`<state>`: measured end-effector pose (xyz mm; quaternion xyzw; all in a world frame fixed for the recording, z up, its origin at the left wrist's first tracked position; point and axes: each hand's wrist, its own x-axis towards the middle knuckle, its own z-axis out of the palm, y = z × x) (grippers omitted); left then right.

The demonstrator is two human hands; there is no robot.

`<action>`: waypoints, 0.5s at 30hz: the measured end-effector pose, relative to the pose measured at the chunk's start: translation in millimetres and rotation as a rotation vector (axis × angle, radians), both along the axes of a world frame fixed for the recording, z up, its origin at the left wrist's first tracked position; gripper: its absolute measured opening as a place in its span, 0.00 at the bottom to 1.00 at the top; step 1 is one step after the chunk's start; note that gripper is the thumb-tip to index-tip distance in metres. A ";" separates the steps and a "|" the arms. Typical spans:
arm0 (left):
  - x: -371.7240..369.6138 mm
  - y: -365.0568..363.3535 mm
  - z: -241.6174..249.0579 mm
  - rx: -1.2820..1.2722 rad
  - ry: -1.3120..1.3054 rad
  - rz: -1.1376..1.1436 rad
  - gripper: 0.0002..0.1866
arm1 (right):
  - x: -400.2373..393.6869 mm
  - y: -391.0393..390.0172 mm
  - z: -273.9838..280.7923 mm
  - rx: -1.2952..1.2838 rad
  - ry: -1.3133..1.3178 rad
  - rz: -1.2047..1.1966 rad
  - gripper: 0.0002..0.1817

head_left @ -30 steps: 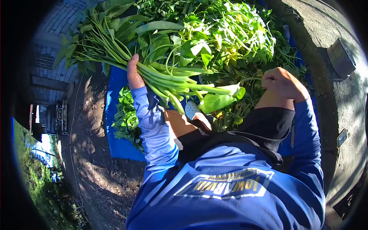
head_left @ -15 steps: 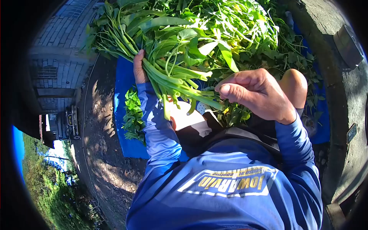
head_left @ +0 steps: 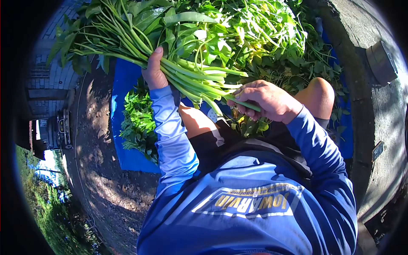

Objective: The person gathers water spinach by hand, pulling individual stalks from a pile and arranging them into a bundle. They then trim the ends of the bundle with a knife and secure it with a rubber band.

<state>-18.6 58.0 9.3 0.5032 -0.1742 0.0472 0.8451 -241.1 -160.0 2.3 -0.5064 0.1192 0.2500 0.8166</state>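
Note:
A thick bunch of water spinach (head_left: 187, 78) is gripped around its stems by my left hand (head_left: 155, 71), thumb uppermost. Its long leaves spread to the upper left, and the pale cut stem ends point right toward my other side. My right hand (head_left: 267, 100) is closed at those ends, with thumb and fingers pinching one green stem that sticks out below the rest. Behind the bunch lies a large heap of leafy greens (head_left: 259, 29), partly in bright sun.
A smaller pile of greens (head_left: 138, 114) rests on the blue tarp (head_left: 121, 146) at my left. Bare dirt ground (head_left: 106, 178) runs beyond it. A concrete ledge (head_left: 361, 55) borders the right, with a dark block (head_left: 381, 63) on it. A parked vehicle (head_left: 59, 129) stands far left.
My right hand has moved left and down to the stem ends and now pinches a stem. The bunch in my left hand has swung slightly, its leaves reaching farther left.

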 end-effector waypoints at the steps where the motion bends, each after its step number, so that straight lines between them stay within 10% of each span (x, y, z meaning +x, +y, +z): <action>1: 7.6 5.2 -4.3 0.027 -0.033 -0.002 0.27 | 1.1 3.3 -1.4 -0.028 -0.102 -0.017 0.14; 8: -4.8 -1.7 0.9 -0.060 0.156 -0.072 0.27 | 12.8 9.2 3.3 -0.423 -0.435 0.131 0.16; 15: 0.8 -5.3 -15.6 0.110 0.184 0.041 0.25 | 1.6 8.1 -37.9 -1.101 -0.748 0.888 0.15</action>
